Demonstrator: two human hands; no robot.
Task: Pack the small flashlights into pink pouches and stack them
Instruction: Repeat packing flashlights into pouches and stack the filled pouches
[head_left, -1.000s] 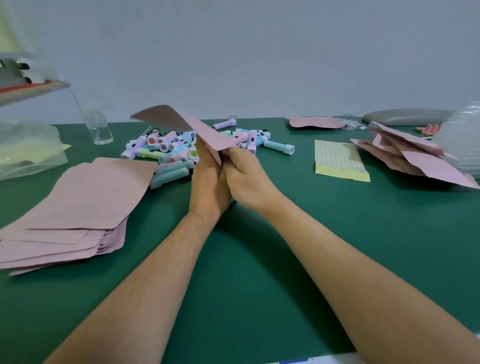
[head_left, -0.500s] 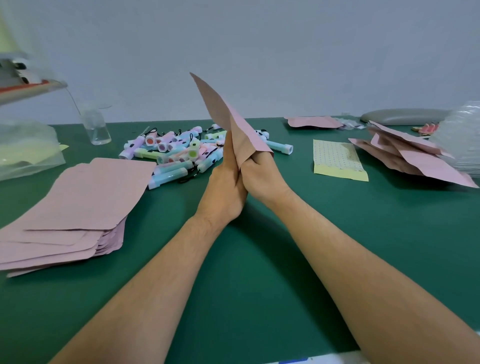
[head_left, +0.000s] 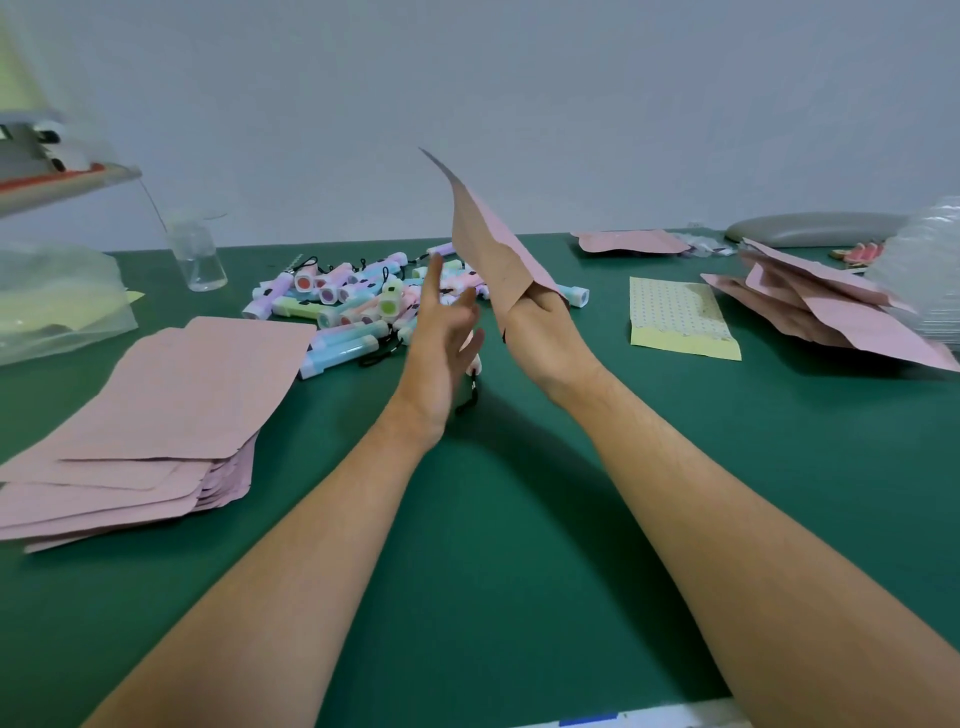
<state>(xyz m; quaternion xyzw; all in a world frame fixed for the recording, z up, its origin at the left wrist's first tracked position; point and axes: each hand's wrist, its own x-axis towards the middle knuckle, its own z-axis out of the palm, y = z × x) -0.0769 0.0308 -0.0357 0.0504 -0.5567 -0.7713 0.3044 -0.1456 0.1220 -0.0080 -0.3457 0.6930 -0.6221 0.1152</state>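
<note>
My right hand (head_left: 543, 332) grips a pink pouch (head_left: 488, 249) by its lower end, and the pouch stands upright above the green table (head_left: 519, 519). My left hand (head_left: 444, 338) hovers just left of it with fingers spread, touching neither the pouch nor the pile. A small flashlight (head_left: 474, 382) with a black strap shows partly behind that palm; whether the hand touches it is unclear. A pile of pastel flashlights (head_left: 353, 304) lies beyond my hands. A stack of flat pink pouches (head_left: 156, 415) sits at the left.
A looser heap of pink pouches (head_left: 831, 312) lies at the right, with bubble wrap (head_left: 930, 260) behind it. A yellow dotted sheet (head_left: 675, 319), a single pouch (head_left: 628, 241), a grey pad (head_left: 810, 228), a glass beaker (head_left: 197, 254) and a plastic bag (head_left: 52, 306) ring the table.
My left hand has let go of the pouch and drawn away to the left with fingers spread. My right hand holds the pouch alone, upright and shifted slightly right.
</note>
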